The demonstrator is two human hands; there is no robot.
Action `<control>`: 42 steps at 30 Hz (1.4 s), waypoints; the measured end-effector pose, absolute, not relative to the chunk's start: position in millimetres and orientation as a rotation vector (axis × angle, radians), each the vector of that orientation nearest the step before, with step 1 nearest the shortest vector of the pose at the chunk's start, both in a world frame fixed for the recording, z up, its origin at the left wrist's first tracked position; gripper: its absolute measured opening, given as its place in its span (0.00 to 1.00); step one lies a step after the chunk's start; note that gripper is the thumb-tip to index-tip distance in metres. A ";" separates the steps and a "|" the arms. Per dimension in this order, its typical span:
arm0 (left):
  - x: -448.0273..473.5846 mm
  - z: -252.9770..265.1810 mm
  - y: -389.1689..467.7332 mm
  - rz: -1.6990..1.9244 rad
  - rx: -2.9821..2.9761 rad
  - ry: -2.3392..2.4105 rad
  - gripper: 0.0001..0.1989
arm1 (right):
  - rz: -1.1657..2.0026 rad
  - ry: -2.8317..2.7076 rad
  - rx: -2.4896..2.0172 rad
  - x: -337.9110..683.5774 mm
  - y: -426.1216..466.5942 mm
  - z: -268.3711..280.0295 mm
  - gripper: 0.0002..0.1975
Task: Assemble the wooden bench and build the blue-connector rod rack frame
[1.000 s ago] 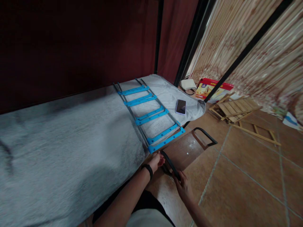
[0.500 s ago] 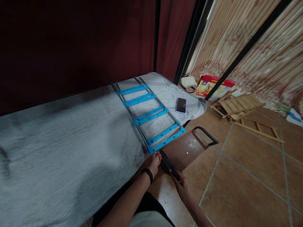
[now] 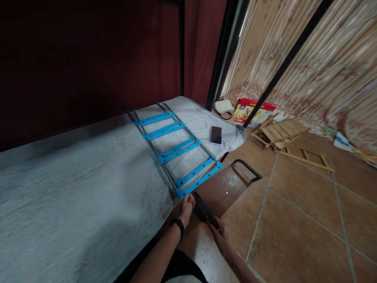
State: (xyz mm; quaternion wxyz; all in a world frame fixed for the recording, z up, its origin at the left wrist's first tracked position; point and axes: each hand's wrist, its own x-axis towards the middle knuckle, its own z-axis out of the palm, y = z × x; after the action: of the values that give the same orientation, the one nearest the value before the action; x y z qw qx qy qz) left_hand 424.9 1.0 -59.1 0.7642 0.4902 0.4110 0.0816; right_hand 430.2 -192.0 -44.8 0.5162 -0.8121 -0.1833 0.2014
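One black loop (image 3: 204, 207) stands at the near end of a brown board (image 3: 216, 188), with a far loop (image 3: 249, 169) at the other end. The right hand (image 3: 218, 231) has its fingers closed on the near loop's lower end, thumb and fingers seeming to pinch it from either side, probably because that stretch leaves room to hold and helps steady the board's end. The left hand (image 3: 186, 208), a black band (image 3: 177, 224) at its wrist, is at the loop's upper end; its fingers curl inward just beside the loop, close under a corner of the blue rack (image 3: 180, 151), but I cannot tell whether they grip or touch either one. The loop thus slants between the two hands, within the right fingers and near the left fingertips. The rack lies flat on the grey blanket (image 3: 88, 177), presumably for support, its nearest strip reaching past the edge toward the board. Beyond it a phone (image 3: 216, 135) lies on the blanket, well apart from both hands, perhaps to keep it out of their way. Farther off, wooden frames (image 3: 284, 131), a pale bag (image 3: 224, 107) and a red box (image 3: 246, 114) sit on the tiles (image 3: 288, 224).
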 end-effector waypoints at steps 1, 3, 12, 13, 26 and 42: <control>422.9 -57.8 1.8 0.176 1.072 0.887 0.19 | 0.481 -0.442 -1.947 430.4 -192.5 -46.8 0.19; 417.8 -55.5 2.6 0.161 1.074 0.904 0.21 | 0.467 -0.435 -1.937 430.3 -193.8 -49.4 0.18; 389.6 -14.4 -26.5 -0.061 0.872 0.861 0.25 | 0.420 -0.439 -1.848 424.9 -209.0 -42.0 0.24; 388.2 -7.9 -31.6 -0.090 0.846 0.827 0.25 | 0.410 -0.452 -1.835 424.6 -209.9 -41.0 0.24; 387.2 10.0 -58.4 -0.164 0.680 0.702 0.17 | 0.334 -0.411 -1.841 427.8 -226.8 -26.4 0.26; 339.3 -3.0 -27.4 -0.140 0.701 0.972 0.10 | 0.139 -0.067 -1.891 477.6 -244.6 -36.0 0.27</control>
State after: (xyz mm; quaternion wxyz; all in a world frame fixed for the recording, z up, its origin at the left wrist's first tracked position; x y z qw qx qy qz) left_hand 339.3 -27.4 -3.0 0.8235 0.3294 0.4572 -0.0658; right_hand 477.6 -244.6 -36.0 0.5826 -0.8100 -0.0286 0.0596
